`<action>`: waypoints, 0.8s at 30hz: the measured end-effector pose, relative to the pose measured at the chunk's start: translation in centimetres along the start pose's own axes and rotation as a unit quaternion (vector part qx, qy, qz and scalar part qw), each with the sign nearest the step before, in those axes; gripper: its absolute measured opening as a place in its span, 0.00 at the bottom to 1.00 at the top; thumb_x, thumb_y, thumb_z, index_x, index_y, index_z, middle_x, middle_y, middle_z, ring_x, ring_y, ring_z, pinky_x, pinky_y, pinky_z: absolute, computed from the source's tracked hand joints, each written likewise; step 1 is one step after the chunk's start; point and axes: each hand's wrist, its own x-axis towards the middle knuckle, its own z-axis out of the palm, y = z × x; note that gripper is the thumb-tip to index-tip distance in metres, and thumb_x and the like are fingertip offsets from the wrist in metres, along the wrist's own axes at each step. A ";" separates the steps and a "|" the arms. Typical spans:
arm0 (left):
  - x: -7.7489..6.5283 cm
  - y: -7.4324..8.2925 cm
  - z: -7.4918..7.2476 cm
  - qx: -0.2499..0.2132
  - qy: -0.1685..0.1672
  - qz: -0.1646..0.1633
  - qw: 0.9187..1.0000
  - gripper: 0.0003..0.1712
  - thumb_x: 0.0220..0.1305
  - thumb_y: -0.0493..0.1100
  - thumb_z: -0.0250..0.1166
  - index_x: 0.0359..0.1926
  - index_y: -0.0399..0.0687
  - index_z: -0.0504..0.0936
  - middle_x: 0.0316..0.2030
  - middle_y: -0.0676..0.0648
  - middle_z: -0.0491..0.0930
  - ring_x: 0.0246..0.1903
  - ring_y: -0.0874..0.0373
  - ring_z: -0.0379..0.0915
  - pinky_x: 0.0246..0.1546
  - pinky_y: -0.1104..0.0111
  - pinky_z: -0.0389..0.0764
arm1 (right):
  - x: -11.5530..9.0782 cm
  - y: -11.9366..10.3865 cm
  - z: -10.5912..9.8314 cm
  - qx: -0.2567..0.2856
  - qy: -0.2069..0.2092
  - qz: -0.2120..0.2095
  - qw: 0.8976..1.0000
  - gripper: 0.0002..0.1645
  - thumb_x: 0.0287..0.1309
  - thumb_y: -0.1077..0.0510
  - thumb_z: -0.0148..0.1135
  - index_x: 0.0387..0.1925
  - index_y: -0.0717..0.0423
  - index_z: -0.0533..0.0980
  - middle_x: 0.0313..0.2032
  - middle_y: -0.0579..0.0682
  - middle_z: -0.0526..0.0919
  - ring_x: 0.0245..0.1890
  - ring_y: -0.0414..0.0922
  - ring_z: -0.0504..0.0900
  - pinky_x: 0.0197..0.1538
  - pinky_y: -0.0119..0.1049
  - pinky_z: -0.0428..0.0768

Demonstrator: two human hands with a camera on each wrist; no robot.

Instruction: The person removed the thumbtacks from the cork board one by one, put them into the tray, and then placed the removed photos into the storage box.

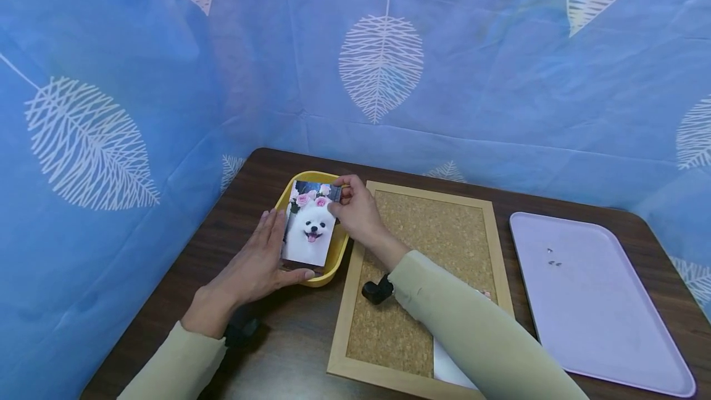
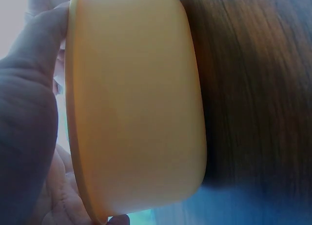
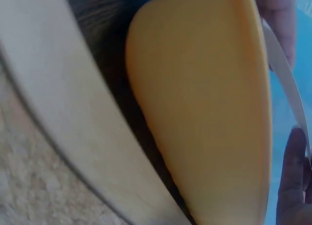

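A photo card (image 1: 311, 227) of a white fluffy dog with pink flowers on its head lies over a yellow basin (image 1: 335, 258). My right hand (image 1: 355, 208) pinches the card's upper right edge between thumb and fingers. In the right wrist view, the card (image 3: 282, 64) looks slightly bent above the basin's rim. My left hand (image 1: 252, 264) rests at the basin's left side, its straight fingers along the card's left edge and its thumb near the lower edge. The basin wall (image 2: 136, 103) fills much of the left wrist view. What lies beneath the card is mostly hidden.
A cork board (image 1: 433, 221) with a wooden frame lies right of the basin, under my right forearm. A white sheet (image 1: 449, 366) shows at its lower part, partly covered by the sleeve. Farther right, a lilac tray (image 1: 600, 313) holds a few tiny metallic pieces (image 1: 553, 263).
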 end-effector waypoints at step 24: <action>0.1 -0.1 -0.1 0.001 -0.009 -0.010 1.000 0.79 0.56 0.77 0.71 0.84 0.33 0.38 0.84 0.30 0.37 0.83 0.33 0.32 0.79 0.40 0.50 | -0.1 0.7 0.6 0.065 -0.052 -0.022 0.996 0.24 0.67 0.71 0.64 0.62 0.59 0.72 0.43 0.55 0.79 0.39 0.43 0.79 0.42 0.32 0.79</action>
